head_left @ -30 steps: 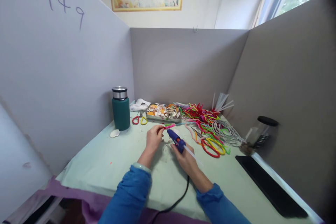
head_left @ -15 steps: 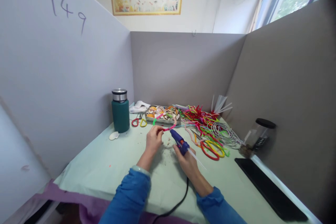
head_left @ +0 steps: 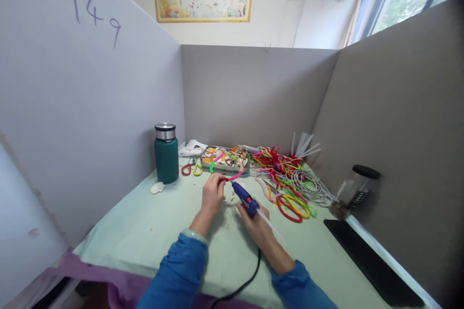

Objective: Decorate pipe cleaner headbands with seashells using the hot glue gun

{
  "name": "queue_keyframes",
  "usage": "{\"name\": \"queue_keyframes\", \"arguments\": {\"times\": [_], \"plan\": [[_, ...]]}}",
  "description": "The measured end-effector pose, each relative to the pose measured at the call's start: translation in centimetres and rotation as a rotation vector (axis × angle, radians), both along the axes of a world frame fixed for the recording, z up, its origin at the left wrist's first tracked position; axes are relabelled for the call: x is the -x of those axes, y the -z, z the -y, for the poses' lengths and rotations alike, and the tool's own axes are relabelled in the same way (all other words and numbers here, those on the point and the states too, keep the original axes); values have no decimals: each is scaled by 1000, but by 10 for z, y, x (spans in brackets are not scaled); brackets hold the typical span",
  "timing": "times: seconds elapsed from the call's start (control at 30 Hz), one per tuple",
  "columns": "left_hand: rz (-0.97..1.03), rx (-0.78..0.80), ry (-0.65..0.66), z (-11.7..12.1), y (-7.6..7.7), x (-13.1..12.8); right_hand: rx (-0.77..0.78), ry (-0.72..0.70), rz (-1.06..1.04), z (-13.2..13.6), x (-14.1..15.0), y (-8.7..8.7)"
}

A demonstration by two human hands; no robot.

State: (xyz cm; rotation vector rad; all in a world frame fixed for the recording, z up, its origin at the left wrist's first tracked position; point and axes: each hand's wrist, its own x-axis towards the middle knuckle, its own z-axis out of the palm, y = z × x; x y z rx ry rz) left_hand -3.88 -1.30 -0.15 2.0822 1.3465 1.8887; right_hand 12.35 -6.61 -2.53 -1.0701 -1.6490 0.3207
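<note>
1. Nearest, puffy blue sleeves (head_left: 181, 268) lay over a pale, softly creased cloth (head_left: 126, 236); a smooth black cord (head_left: 246, 282) curved between them.
2. The right hand (head_left: 258, 226) had its fingers wrapped around the glue gun (head_left: 246, 199), hard blue plastic with a translucent, straight stick (head_left: 268, 224) out of its back.
3. The left hand (head_left: 213, 195) pinched the ring (head_left: 241, 170), fuzzy and bent round in pink, green and peach, its fingertips closed narrowly on the near edge. The ring stood ahead of that hand, before the tray in view; the gun's nozzle was close to its near edge, contact unclear.
4. To the right, scissors (head_left: 279, 203) with red and yellow loops lay near tangled fuzzy stems (head_left: 275, 161) and coiled grey wire (head_left: 311, 184). A flat black pad (head_left: 373, 260) and a clear jar (head_left: 357, 190) lined that side.
5. Farther, the ring partly hid the metal tray (head_left: 232, 170) of flat, mottled pieces. A green bottle (head_left: 166, 159) stood upright to the left.
</note>
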Motion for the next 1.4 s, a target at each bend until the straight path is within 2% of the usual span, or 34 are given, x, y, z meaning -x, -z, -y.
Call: {"name": "queue_keyframes", "arguments": {"times": [0.5, 0.77, 1.07, 1.4], "plan": [[102, 137, 39, 0, 1, -1, -44, 13, 58, 3, 3, -1], [105, 148, 50, 0, 2, -2, -29, 28, 73, 1, 4, 2], [145, 162, 58, -4, 5, -2, -110, 49, 164, -1, 3, 2], [143, 176, 56, -2, 3, -3, -112, 52, 153, 0, 4, 1]]}}
